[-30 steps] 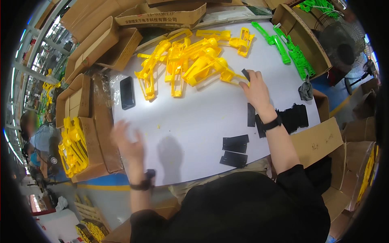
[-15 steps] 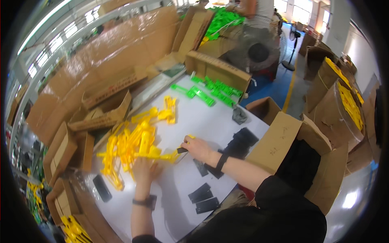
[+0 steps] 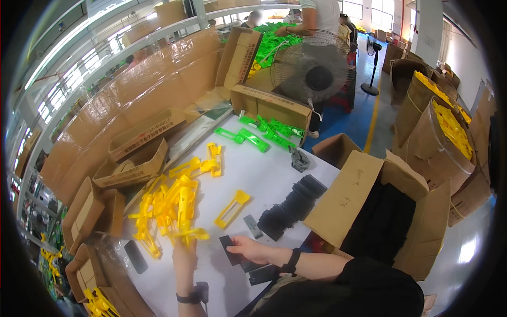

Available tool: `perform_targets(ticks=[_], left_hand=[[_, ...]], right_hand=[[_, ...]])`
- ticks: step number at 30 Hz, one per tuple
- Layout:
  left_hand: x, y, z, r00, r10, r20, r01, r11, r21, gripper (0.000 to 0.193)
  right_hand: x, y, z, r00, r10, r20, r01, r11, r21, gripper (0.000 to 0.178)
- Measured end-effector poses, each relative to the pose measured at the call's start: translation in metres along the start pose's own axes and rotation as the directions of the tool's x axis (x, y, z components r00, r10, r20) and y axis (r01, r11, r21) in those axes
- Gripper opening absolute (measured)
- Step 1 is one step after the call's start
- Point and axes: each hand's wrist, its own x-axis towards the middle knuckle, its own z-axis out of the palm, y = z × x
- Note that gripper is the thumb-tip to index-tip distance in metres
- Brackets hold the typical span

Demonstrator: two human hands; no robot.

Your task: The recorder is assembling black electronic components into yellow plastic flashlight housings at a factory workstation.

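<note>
My left hand is closed on a yellow plastic part at the near edge of a heap of yellow parts. A flat black plate is pinched in my right hand, over the white table. Between the heap and the black plates, a single yellow frame lies by itself. To its right are a grey plate and a spread row of black plates. More black plates lie partly under my right wrist.
Green parts and a crumpled grey lump lie at the far side. An open carton of black items stands at the right. Small cartons line the left edge. Beyond are a fan and a person.
My right hand has drawn back toward me from the yellow frame, which now lies alone on the table. My left hand has come slightly nearer with a yellow part. The view has shifted a little.
</note>
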Motion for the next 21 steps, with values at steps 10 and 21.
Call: perform_targets(ticks=[10, 21], left_hand=[[0.046, -0.045, -0.062, 0.986, 0.138, -0.091, -0.115, 0.968, 0.223, 0.046], [0.017, -0.021, -0.054, 0.929, -0.042, 0.369, 0.264, 0.772, -0.578, 0.033]], right_hand=[[-0.005, 0.014, 0.004, 0.997, -0.081, -0.005, 0.08, 0.994, -0.077, 0.025], [-0.018, 0.032, 0.01, 0.999, 0.041, -0.013, -0.041, 0.997, -0.069, 0.017]])
